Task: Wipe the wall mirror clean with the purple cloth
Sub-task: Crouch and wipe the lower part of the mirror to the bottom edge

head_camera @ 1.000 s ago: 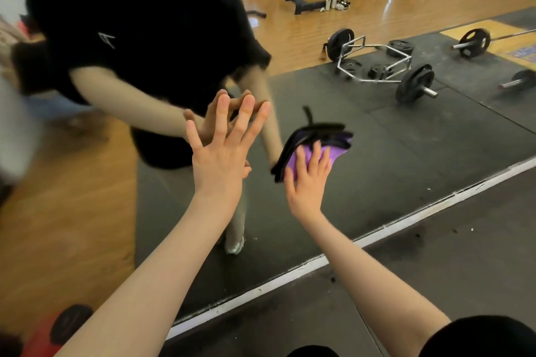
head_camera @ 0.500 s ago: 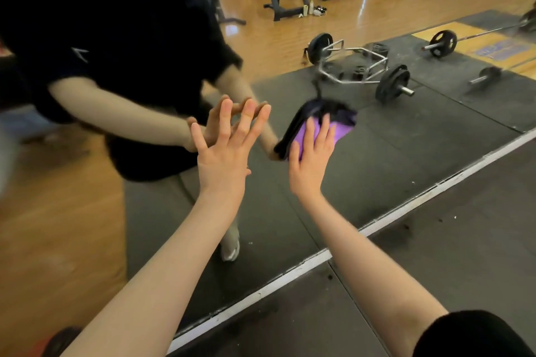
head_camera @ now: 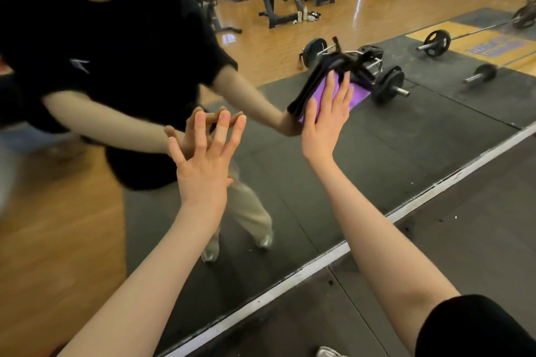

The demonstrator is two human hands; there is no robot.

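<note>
The wall mirror (head_camera: 420, 136) fills most of the view and reflects me and the gym behind. My right hand (head_camera: 326, 122) presses the purple cloth (head_camera: 356, 95) flat against the glass with straight fingers; the cloth has a dark edge and a dark strap sticking up. My left hand (head_camera: 204, 159) is spread wide, its fingertips touching the mirror to the left of the cloth. Most of the cloth is hidden under my right palm.
The mirror's white bottom frame (head_camera: 319, 264) runs diagonally across dark rubber floor mats (head_camera: 478, 240). In the reflection there are barbells with weight plates, benches and a wooden floor. The tip of my shoe (head_camera: 330, 352) shows at the bottom edge.
My right hand has slid the cloth up and to the right across the glass. My left hand has stayed planted on the mirror, fingers spread a little wider.
</note>
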